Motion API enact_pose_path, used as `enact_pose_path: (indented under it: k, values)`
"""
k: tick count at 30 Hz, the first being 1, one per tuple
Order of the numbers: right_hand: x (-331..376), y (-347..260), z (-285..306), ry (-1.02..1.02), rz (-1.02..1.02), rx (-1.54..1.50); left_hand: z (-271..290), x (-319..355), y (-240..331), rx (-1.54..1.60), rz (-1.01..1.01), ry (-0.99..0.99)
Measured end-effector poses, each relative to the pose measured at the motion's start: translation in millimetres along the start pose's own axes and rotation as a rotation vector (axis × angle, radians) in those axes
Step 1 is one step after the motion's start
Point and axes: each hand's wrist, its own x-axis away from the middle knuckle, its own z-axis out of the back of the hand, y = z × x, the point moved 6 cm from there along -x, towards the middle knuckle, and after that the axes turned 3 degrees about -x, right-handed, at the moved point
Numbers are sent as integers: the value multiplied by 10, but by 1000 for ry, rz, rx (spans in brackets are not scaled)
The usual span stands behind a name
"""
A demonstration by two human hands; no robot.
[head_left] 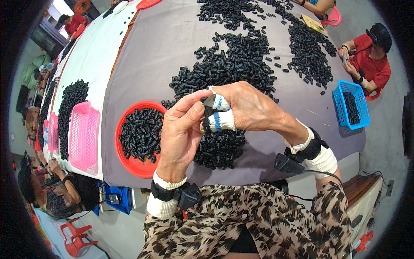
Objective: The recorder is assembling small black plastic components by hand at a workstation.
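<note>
My two hands meet over the table, in front of a large heap of short black plastic parts (224, 64). With thumb and fingertips, my left hand (177, 129) pinches one small black part (208, 113), mostly hidden between the hands. My right hand (248, 105) is closed against it, white-and-blue cloth wraps (223, 120) covering its thumb and a finger. A small grey pointed piece, like a blade (209, 100), sticks out from the right fingers, touching or very near the black part. To the left of my left hand is a red round tray (122, 157) filled with similar parts.
A grey cloth (142, 60) covers the table. At the right edge stands a blue basket (365, 105) holding black parts, with a person in red beside it. Pink baskets (84, 138) and more heaps lie on the white-covered table to the left, where others sit.
</note>
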Motion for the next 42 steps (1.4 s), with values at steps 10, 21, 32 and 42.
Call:
enact_pose_path:
  k: [10,21,32,42]
  values:
    - [31,30,-41,-49,-49,22,19,-2,-30,-2,28,18]
    - [52,-3,13,29,-25,-128,-18,-33,-55,127,32,-30]
    - [35,-27,46,-9,-81,-14,-30,-14,-80,204,23,-114]
    - [38,23,43,16,-18,21,-42,-17,-84,138,22,-59]
